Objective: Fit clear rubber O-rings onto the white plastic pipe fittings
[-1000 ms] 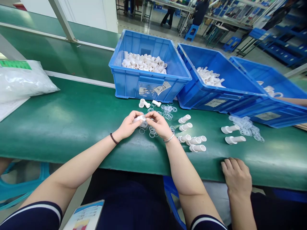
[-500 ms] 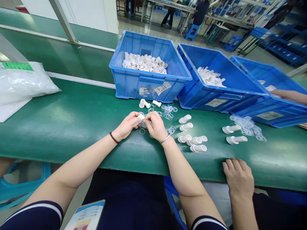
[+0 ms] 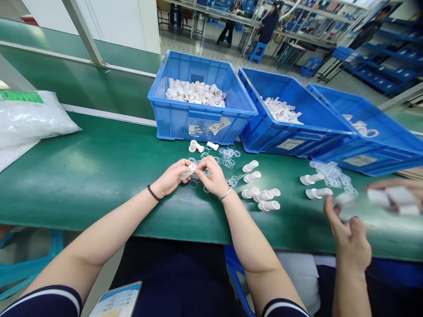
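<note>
My left hand (image 3: pixel 172 178) is closed around a white plastic pipe fitting (image 3: pixel 187 172), held tilted just above the table. The fingers of my right hand (image 3: pixel 212 176) are pinched together at the fitting's right end; what lies between them is too small to make out. Beneath and around both hands are clear thin rings (image 3: pixel 229 154), loose on the table. Just beyond my hands lie a white fitting (image 3: pixel 194 146) and a smaller white piece (image 3: pixel 212 145). Several white pipe fittings (image 3: pixel 253 177) lie to the right of my right wrist.
Three blue bins (image 3: pixel 205 118) holding white parts line the back of the green table (image 3: pixel 99 176). A filled plastic bag (image 3: pixel 36 115) lies at the left. On the right, a co-worker's hands (image 3: pixel 352 242) handle blurred white fittings (image 3: pixel 396 200) near more clear rings (image 3: pixel 333 176).
My hands stay together on the fitting, with slight finger movement. The co-worker's far hand has come out of the right bin with white fittings, and the near hand has lifted and opened.
</note>
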`<state>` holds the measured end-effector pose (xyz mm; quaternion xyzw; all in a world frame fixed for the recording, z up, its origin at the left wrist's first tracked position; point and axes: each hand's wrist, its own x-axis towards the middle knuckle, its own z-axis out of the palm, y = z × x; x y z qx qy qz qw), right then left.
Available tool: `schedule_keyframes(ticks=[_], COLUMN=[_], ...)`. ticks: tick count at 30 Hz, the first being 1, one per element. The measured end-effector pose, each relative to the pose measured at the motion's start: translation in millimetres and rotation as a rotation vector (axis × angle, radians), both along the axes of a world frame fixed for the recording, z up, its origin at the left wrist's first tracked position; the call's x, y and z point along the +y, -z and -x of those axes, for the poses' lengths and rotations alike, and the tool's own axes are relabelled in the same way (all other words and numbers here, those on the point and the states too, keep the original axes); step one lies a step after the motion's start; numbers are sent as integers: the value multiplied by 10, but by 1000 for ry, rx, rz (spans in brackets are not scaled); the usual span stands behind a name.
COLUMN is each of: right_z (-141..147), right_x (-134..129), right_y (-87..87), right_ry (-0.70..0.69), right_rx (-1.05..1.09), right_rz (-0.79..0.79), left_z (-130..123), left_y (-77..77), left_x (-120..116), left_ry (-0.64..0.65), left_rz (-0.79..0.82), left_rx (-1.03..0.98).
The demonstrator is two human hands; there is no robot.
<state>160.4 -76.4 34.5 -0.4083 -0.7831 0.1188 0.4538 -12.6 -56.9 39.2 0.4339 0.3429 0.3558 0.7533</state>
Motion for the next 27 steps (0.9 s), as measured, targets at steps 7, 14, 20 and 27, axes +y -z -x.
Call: schedule_keyframes(ticks=[7,14,20,27], right_z=[66,16,22,56], right_x=[17,55,59,32], right_y=[110,139,151,153], right_ry=[81,125,169,130], right_rx=[-42,-84,-62,-19], right_rz=[-152,-130,-165,-142], left_z=[-106,-109,-73,-71], left_y=[14,37,-11,41], left_x=[-80,-55,-35,-13], left_ry=[-194,-178,-67,-42], left_rz=[58,195,311,375], left_rx=[-127,-234,-387,-417])
